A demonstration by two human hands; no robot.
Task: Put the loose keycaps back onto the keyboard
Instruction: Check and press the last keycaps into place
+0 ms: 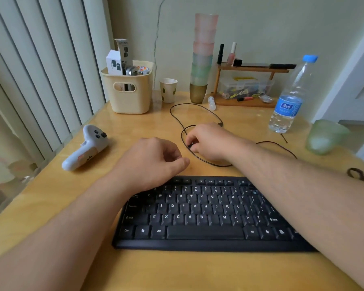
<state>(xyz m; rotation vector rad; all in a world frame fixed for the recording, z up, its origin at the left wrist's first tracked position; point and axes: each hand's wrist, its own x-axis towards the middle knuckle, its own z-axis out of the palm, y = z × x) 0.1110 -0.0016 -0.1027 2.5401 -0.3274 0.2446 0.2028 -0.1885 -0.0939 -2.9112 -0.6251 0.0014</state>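
Note:
A black keyboard [204, 217] lies on the wooden desk in front of me. My right hand [210, 141] is beyond its far edge, fingers curled down on a small black keycap [190, 145] on the desk, beside the looped cable. My left hand [153, 160] hovers over the keyboard's upper left corner with loosely curled fingers and holds nothing that I can see. Gaps show in the key rows at the A and N places. My forearms hide the keyboard's far left corner and right end.
The keyboard's black cable [198, 114] loops across the desk behind my hands. A white controller [86, 148] lies at the left. A cream basket [130, 91], paper cup [168, 90], stacked cups [202, 59], small wooden shelf [250, 68] and water bottle [290, 97] stand at the back.

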